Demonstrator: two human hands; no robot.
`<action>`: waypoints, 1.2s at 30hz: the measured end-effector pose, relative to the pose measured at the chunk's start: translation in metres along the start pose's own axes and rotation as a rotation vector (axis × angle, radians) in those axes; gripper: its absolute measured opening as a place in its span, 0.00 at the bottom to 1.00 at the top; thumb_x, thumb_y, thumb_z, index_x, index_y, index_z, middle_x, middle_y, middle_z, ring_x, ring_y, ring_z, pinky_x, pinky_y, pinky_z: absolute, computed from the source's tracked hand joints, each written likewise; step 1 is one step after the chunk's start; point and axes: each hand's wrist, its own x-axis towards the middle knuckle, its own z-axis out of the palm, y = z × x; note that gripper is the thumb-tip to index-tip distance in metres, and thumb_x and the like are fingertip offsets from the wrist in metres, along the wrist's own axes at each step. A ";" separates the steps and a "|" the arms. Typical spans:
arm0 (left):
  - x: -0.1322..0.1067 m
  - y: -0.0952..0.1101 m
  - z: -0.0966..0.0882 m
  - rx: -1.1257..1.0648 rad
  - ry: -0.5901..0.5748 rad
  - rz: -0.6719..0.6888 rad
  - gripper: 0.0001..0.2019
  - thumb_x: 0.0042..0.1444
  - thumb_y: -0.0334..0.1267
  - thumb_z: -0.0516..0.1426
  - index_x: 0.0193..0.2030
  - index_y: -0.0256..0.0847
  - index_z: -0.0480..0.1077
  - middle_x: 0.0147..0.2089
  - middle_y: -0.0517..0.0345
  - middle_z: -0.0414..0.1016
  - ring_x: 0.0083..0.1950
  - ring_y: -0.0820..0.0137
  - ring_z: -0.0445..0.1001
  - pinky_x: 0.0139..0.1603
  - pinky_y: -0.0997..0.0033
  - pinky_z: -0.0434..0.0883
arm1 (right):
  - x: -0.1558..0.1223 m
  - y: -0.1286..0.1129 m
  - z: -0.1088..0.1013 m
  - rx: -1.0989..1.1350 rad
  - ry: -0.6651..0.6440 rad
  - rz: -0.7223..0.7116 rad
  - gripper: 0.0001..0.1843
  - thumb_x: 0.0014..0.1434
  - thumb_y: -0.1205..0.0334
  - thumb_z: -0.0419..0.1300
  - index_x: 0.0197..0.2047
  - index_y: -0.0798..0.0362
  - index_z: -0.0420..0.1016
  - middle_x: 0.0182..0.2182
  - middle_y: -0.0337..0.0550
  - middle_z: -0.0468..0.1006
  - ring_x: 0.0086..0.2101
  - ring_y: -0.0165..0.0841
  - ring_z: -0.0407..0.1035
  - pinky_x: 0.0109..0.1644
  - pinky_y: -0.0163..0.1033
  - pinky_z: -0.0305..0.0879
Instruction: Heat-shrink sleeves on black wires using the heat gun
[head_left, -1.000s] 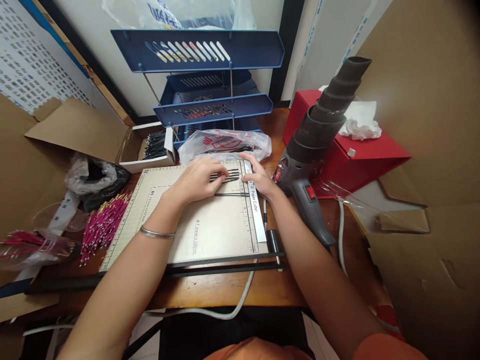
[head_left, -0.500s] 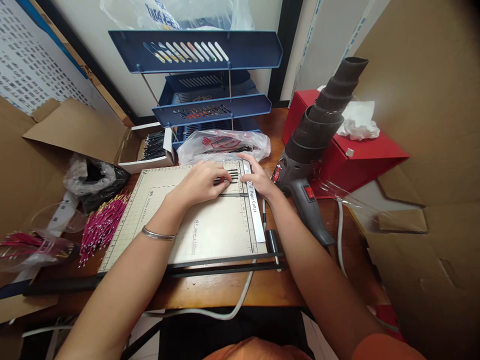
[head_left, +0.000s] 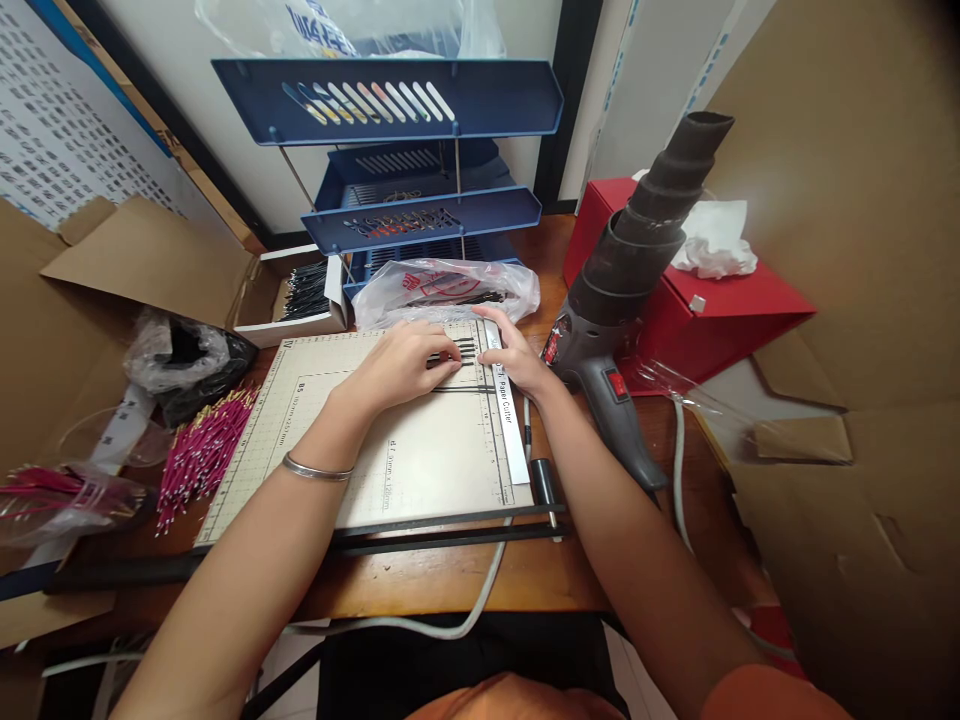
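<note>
A cream paper cutter board [head_left: 420,455] lies on the wooden desk. Several thin black tubes [head_left: 466,349] lie side by side near its far right corner, and one more black tube [head_left: 469,388] lies just nearer to me. My left hand [head_left: 401,362] rests on the tubes with its fingers pressed flat on them. My right hand [head_left: 514,355] sits on the cutter's white blade strip [head_left: 513,425], fingers stretched out at the tubes' right ends.
A grey heat gun [head_left: 630,270] stands right of the board, before a red box [head_left: 690,290]. A blue tiered tray rack [head_left: 405,170] and a plastic bag [head_left: 442,285] are behind. Magenta wires [head_left: 202,450] and cardboard boxes lie left.
My left hand has slid slightly right along the black tubes, pushing them toward the blade strip. The right hand has hardly moved.
</note>
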 end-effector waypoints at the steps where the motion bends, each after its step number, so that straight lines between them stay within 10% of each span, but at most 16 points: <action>1: 0.000 0.000 0.000 0.000 -0.002 -0.004 0.10 0.71 0.39 0.59 0.42 0.42 0.83 0.39 0.52 0.84 0.43 0.61 0.78 0.47 0.60 0.69 | 0.000 0.000 0.000 -0.001 -0.003 -0.002 0.45 0.40 0.61 0.67 0.65 0.45 0.71 0.72 0.44 0.69 0.73 0.54 0.59 0.83 0.59 0.50; 36: 0.002 0.006 -0.001 0.031 -0.018 -0.060 0.09 0.71 0.39 0.61 0.41 0.44 0.82 0.42 0.55 0.86 0.46 0.60 0.79 0.50 0.58 0.61 | -0.001 -0.001 -0.003 0.007 -0.071 -0.035 0.48 0.40 0.62 0.68 0.67 0.44 0.68 0.74 0.44 0.67 0.76 0.53 0.56 0.84 0.59 0.49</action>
